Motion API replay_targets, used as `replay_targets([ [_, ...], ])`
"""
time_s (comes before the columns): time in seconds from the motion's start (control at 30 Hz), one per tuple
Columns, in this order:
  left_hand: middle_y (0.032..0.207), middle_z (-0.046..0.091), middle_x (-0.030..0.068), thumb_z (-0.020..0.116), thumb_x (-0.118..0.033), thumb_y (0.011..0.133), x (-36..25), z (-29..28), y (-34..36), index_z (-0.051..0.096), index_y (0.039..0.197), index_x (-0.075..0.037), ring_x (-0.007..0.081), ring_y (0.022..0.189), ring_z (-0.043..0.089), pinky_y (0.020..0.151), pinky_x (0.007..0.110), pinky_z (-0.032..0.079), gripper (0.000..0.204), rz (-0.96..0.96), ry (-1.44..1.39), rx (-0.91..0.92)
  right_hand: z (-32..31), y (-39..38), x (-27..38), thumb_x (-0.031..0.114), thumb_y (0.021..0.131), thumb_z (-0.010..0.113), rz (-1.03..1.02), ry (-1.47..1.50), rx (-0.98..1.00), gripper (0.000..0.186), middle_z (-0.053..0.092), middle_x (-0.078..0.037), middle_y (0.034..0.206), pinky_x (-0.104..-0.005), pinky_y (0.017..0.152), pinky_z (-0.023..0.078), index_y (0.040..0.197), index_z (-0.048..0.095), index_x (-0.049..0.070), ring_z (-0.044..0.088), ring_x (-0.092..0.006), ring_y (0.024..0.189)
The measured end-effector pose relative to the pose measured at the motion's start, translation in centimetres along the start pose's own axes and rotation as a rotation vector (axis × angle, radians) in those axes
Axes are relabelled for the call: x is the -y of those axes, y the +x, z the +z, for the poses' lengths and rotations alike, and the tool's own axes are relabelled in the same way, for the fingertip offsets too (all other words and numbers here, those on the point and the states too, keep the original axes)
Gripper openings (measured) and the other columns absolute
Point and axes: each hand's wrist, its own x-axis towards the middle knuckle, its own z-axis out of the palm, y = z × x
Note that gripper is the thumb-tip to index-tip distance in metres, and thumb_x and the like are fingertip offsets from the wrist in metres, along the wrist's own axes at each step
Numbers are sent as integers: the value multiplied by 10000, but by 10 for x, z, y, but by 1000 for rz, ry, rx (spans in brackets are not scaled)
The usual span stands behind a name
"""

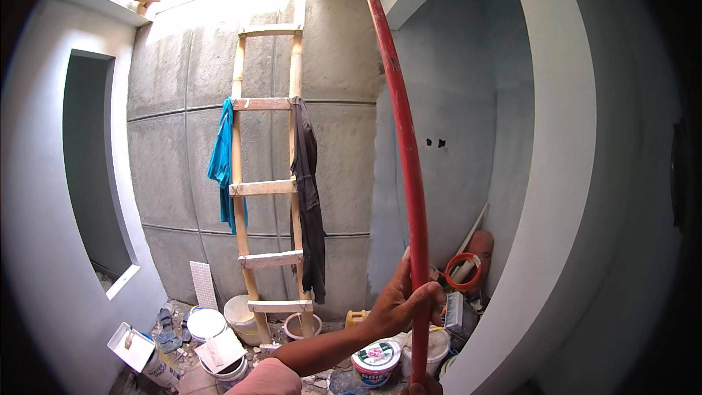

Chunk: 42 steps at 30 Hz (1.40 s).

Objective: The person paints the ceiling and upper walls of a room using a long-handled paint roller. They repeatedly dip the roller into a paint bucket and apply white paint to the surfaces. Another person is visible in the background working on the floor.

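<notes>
A long, scuffed red pole rises from the bottom edge to the top of the head view, leaning a little leftward. My left hand is closed round its lower part, with my forearm and pink sleeve coming in from below. My right hand grips the pole further down, mostly cut off by the lower edge. The pole's upper end runs up to the frame's top, where its tip is hard to make out.
A wooden ladder with teal and dark cloths leans on a concrete wall. Buckets, sandals, a tray and an orange hose coil crowd the floor. A pale pillar edge stands at right.
</notes>
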Motion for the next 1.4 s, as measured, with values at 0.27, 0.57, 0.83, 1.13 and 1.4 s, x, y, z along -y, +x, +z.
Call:
replay_targets([
  [0.27, 695, 497, 46, 527, -168, 912, -7, -24, 6, 6, 1415, -156, 113, 490, 522, 412, 273, 472, 724, 7, 191, -199, 33, 35, -25, 160, 913, 525, 369, 743, 117, 163, 422, 77, 632, -187, 366, 291, 1032, 504, 49, 383, -21, 461],
  [0.57, 587, 435, 8, 549, -117, 873, -27, -85, 60, 24, 1395, -97, 98, 391, 476, 328, 258, 434, 741, 123, 271, -267, 60, 135, 64, 76, 820, 559, 330, 389, 132, 154, 450, -33, 528, -266, 321, 344, 915, 457, 11, 431, -117, 348],
  [0.83, 577, 432, 2, 548, -102, 856, -49, -144, 110, 65, 1386, -83, 98, 389, 471, 316, 269, 438, 718, 141, 298, -252, 78, 210, 52, 99, 810, 563, 328, 419, 189, 160, 449, -8, 555, -250, 322, 374, 884, 432, 44, 449, -90, 362],
  [1.13, 657, 412, 0, 550, -88, 848, -66, -198, 160, 106, 1352, -95, 78, 398, 452, 333, 255, 448, 672, 153, 236, -236, 93, 283, 52, 80, 810, 531, 219, 500, 231, 143, 428, -7, 545, -260, 314, 384, 850, 395, 59, 426, -96, 343],
  [1.4, 600, 435, 12, 558, -119, 856, -63, -181, 154, 12, 1382, -69, 101, 423, 499, 355, 287, 488, 760, 137, 302, -218, 76, 269, 58, 67, 810, 534, 257, 534, 238, 140, 418, -11, 547, -245, 324, 351, 849, 401, 48, 411, -96, 348],
])
